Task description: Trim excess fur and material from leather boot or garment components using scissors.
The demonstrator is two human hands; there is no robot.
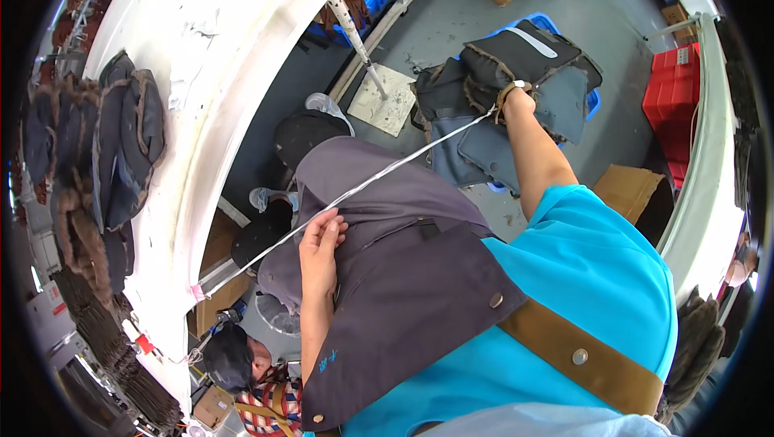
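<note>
My right arm stretches out to a heap of dark grey cloth pieces with brown furry edges point(484, 58). My right hand point(520, 97) is at the heap's near edge. Its fingers are hidden there, so I cannot see whether they grip a piece. A white cord point(387, 169) runs from a band on my right wrist down to the white table's edge. Over my lap, against the dark apron point(403, 316), my left hand point(322, 242) is loosely closed. Its fingers are curled beside the thumb, right by the cord, and nothing shows in them.
A white curved table point(234, 66) fills the left side, with fur-edged dark pieces point(125, 139) hanging over it. A metal post stands on a square base plate point(383, 106). Red crates point(673, 106) and a cardboard box point(629, 191) are at right. Another person point(234, 356) sits at lower left.
</note>
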